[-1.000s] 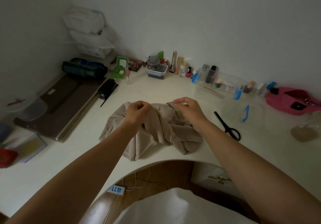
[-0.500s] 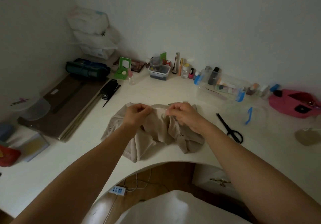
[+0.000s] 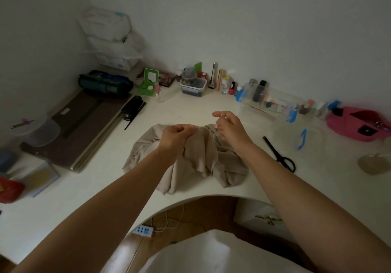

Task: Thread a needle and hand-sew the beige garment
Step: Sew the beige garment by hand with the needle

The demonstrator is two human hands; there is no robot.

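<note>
I see the left hand [image 3: 176, 134] curled round a bunched fold of the garment [image 3: 203, 158], which lies crumpled on the table [image 3: 186, 111] near its curved front edge. The right hand [image 3: 230, 127] hangs just above the cloth, thumb and forefinger pinching the needle [image 3: 221, 113], whose free end points up. I cannot make out any thread from here. Scissors [image 3: 279, 154] lie flat to the right of the garment, apart from it.
</note>
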